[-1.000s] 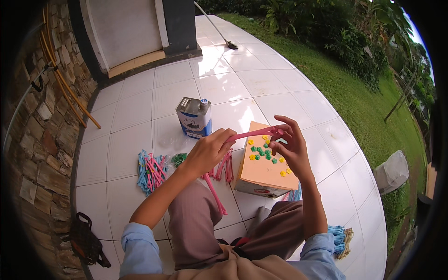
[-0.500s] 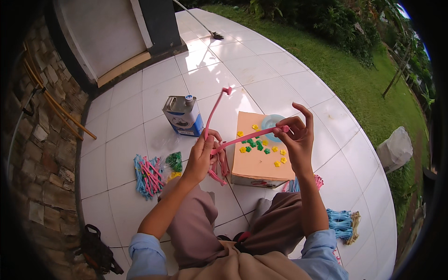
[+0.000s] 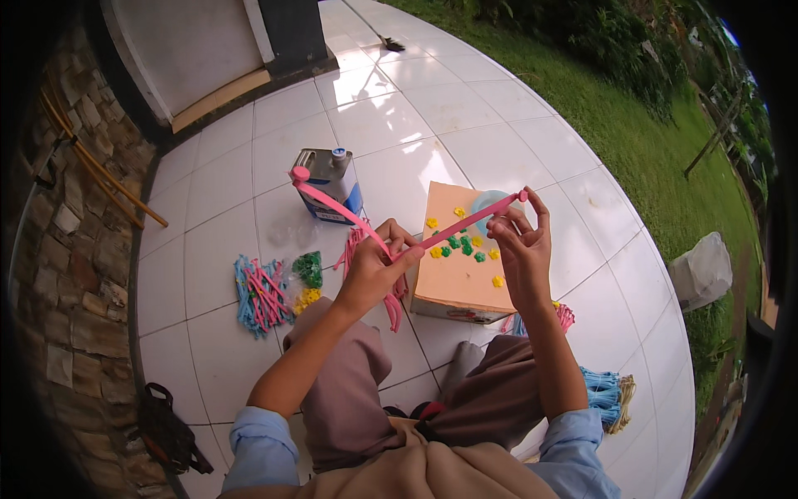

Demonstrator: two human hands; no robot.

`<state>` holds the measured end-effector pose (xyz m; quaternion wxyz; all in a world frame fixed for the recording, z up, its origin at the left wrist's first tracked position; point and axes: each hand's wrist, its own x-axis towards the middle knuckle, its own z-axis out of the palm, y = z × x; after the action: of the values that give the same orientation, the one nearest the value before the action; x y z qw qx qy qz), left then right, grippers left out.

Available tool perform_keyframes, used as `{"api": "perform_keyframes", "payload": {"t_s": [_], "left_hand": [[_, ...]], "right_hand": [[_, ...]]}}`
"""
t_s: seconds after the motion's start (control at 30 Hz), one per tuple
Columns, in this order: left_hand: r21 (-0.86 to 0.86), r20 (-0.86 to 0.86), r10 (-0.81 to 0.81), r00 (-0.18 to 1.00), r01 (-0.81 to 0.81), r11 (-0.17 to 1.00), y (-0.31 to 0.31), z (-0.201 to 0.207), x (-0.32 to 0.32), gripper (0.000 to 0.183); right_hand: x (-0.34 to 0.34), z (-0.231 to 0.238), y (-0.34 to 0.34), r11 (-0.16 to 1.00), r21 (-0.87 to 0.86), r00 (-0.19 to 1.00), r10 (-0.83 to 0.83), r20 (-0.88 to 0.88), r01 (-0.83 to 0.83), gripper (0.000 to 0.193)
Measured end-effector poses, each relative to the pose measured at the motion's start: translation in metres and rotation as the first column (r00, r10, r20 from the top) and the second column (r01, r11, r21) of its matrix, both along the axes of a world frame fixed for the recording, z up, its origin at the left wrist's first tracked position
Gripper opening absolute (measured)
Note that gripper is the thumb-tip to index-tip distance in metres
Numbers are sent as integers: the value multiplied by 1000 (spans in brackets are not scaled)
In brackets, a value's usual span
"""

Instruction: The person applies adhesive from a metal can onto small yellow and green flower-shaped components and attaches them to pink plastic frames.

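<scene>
My left hand (image 3: 372, 270) is closed around several pink rubbery strips. One strip (image 3: 332, 202) sticks out up and left, with a round knob at its end. Another pink strip (image 3: 465, 223) runs up and right to my right hand (image 3: 525, 254), its knobbed tip against the raised index finger. My right thumb and other fingers curl in just below that strip. More pink strips (image 3: 392, 312) hang below my left hand. Beneath my hands, a cardboard box (image 3: 457, 287) carries yellow flower pieces (image 3: 498, 282), green flower pieces (image 3: 480, 257) and a pale blue round dish (image 3: 482, 202).
A metal can (image 3: 341, 179) with a blue cap stands beyond my left hand. Left of my knee lie blue and pink strips (image 3: 264, 299) and bags of green pieces (image 3: 307, 270) and yellow pieces (image 3: 307, 300). Blue bundles (image 3: 603, 395) lie right; a black bag (image 3: 169, 428) lies left.
My left hand has shifted slightly right, and its loose strip has swung from upright to leaning left across the can. The right-hand strip's tip has risen, and my right fingers have curled in.
</scene>
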<state>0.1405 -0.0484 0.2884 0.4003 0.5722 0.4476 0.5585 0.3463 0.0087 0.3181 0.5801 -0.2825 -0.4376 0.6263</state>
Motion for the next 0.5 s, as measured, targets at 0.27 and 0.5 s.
{"api": "perform_keyframes", "payload": {"t_s": [0.27, 0.5], "left_hand": [[-154, 36, -126, 991, 130, 979, 3, -9, 15, 29], [-211, 33, -24, 999, 30, 977, 15, -17, 8, 29]], "right_hand": [[2, -11, 6, 978, 177, 949, -154, 275, 108, 66], [28, -30, 25, 981, 186, 901, -128, 415, 54, 63]]}}
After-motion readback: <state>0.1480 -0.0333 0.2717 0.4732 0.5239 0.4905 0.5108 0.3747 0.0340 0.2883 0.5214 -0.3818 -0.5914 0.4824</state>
